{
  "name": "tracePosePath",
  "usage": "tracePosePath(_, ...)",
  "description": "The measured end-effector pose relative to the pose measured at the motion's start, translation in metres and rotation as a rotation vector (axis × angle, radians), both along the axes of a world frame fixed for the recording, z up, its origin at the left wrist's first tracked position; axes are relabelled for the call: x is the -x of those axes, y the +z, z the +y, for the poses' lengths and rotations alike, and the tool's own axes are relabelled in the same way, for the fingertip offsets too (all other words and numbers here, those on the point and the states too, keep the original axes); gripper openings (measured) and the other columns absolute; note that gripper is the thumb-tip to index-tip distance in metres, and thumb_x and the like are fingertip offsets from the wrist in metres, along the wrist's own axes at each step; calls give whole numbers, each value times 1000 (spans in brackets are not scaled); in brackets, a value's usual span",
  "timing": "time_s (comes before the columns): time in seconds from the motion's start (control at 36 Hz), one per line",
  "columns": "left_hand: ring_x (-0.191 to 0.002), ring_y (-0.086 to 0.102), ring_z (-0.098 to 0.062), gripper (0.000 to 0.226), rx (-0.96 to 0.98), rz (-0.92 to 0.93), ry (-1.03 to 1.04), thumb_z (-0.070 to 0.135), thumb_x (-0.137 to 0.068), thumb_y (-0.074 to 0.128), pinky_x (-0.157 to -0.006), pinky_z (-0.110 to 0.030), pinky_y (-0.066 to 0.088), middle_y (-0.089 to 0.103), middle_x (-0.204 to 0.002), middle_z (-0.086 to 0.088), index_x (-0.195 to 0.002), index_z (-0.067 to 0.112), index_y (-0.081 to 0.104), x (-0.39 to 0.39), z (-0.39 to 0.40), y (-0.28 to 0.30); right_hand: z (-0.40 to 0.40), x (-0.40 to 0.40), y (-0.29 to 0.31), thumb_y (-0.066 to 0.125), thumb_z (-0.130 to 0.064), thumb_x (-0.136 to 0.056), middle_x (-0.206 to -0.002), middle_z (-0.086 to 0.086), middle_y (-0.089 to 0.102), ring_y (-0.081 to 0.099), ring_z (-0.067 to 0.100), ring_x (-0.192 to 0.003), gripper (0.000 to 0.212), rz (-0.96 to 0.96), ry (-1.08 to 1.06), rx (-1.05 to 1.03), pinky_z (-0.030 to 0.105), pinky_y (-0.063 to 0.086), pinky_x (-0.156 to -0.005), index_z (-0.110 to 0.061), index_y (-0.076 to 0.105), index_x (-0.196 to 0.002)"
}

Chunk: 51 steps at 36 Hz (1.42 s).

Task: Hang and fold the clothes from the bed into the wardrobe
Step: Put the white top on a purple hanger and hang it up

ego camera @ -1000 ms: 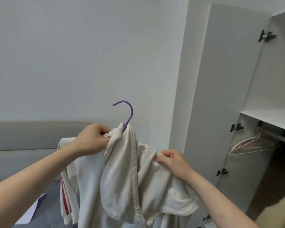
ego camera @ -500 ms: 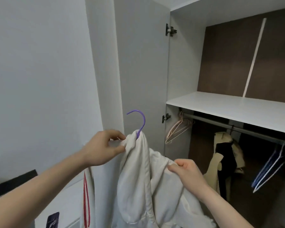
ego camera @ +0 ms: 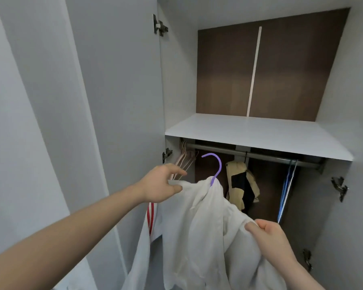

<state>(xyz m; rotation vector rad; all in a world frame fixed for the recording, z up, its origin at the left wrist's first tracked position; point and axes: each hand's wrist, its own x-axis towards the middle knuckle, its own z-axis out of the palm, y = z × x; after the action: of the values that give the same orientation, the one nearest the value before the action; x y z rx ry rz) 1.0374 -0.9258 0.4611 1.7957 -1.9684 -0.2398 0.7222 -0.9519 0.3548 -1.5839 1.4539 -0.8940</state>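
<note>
Between the fingers (ego camera: 176, 188) of the left hand (ego camera: 158, 185), pinched: the left shoulder of a white garment (ego camera: 197, 227), thumb under the cloth and index finger stretched out loosely above it. In the right hand (ego camera: 268, 237), lower and to the right, fingers curled shut on a fold of the same garment, thumb pressed on top. Just right of the left fingers, rising out of the collar, the hook of a purple hanger (ego camera: 215, 166), not yet over anything. Below the left fingers, red stripes on a hanging sleeve.

Above and beyond the hook, close but apart from it, the wardrobe rail (ego camera: 260, 155) under a white shelf (ego camera: 249, 132). Behind the left fingers, a bunch of bare pale hangers (ego camera: 184, 160) at the rail's left end. Farther right on the rail, past the hook, a beige and black jacket (ego camera: 242, 183) already hung, then blue and white hangers (ego camera: 286, 193) with nothing on them.

Judging by this: garment on its hanger and carried to the open wardrobe, one jacket put away, hooking onto the rail still to do, probably in the gap between pale hangers and jacket. Bed out of sight, so the remaining clothes cannot be counted; no folded pieces visible on the shelf.
</note>
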Motion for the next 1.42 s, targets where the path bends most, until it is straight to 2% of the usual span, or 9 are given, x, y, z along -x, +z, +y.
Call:
tracePosePath(0.28, -134, 46, -16, 53, -28, -54, -30, 34, -86, 70, -106, -27, 35, 48, -145, 4, -137, 31, 56, 12, -98, 9, -40, 15, -21, 64, -25, -88, -52, -6, 25, 29, 16, -54, 51, -41, -257, -150, 34, 21, -59, -23, 26, -55)
tracePosePath(0.39, -132, 47, -16, 56, -27, -83, -13, 32, -85, 70, -105, -26, 35, 44, -146, 4, -139, 29, 55, 17, -130, 11, -67, -2, -35, 62, -23, -91, -52, -4, 35, 36, 19, -57, 42, -100, -263, -208, 34, 27, -59, -20, 35, -59)
tracePosePath(0.53, -133, 47, -20, 70, -34, -125, 19, 30, -82, 68, -112, -29, 37, 35, -151, 0, -148, 22, 45, 18, -175, 22, -107, -33, -45, 58, -26, -96, -81, 11, 71, 64, 26, -80, 30, -265, -236, -314, 33, 44, -71, -6, 67, -75)
tracePosePath(0.64, -148, 30, -26, 79, -51, -177, 69, 29, -86, 66, -121, -37, 30, 18, -165, -2, -157, 24, 30, 18, -215, 27, -148, -62, -50, 53, -32, -98, -100, 11, 70, 64, 33, -96, 21, -389, -214, -415, 46, 52, -94, -15, 66, -91)
tracePosePath(0.72, -152, 21, -27, 81, -103, -229, 88, 28, -91, 61, -122, -40, 27, 8, -169, 1, -160, 30, 20, 18, -244, 26, -179, -80, -53, 51, -35, -100, -113, 10, 67, 62, 36, -107, 24, -467, -222, -458, 52, 49, -102, -16, 61, -111)
tracePosePath(0.86, -156, 11, -24, 80, -173, -280, 100, 32, -97, 56, -125, -37, 18, 0, -170, 4, -162, 34, 9, 18, -282, 20, -221, -103, -54, 51, -38, -99, -96, 4, 65, 61, 34, -101, 26, -505, -279, -493, 51, 48, -102, -14, 62, -103)
tracePosePath(0.94, -157, 2, -23, 76, -217, -293, 100, 38, -100, 51, -127, -39, 9, 1, -171, 2, -162, 34, 7, 18, -299, 14, -242, -114, -52, 49, -36, -101, -107, 9, 66, 61, 35, -106, 34, -498, -294, -476, 50, 48, -103, -9, 67, -113)
tracePosePath(1.11, -157, 8, -24, 82, -187, -245, 162, 82, -92, 21, -125, -40, 6, 14, -169, 4, -161, 37, 18, 25, -315, 10, -279, -125, -51, 46, -32, -102, -126, 14, 65, 60, 37, -114, 37, -511, -317, -428, 51, 46, -106, -8, 62, -125)
tracePosePath(1.42, -145, 39, -25, 73, -116, -244, 249, 78, -93, 35, -117, -40, 29, 42, -159, 6, -151, 35, 44, 29, -324, 16, -331, -135, -58, 42, -32, -105, -134, 19, 61, 57, 42, -121, 44, -434, -347, -403, 55, 46, -105, -3, 59, -132)
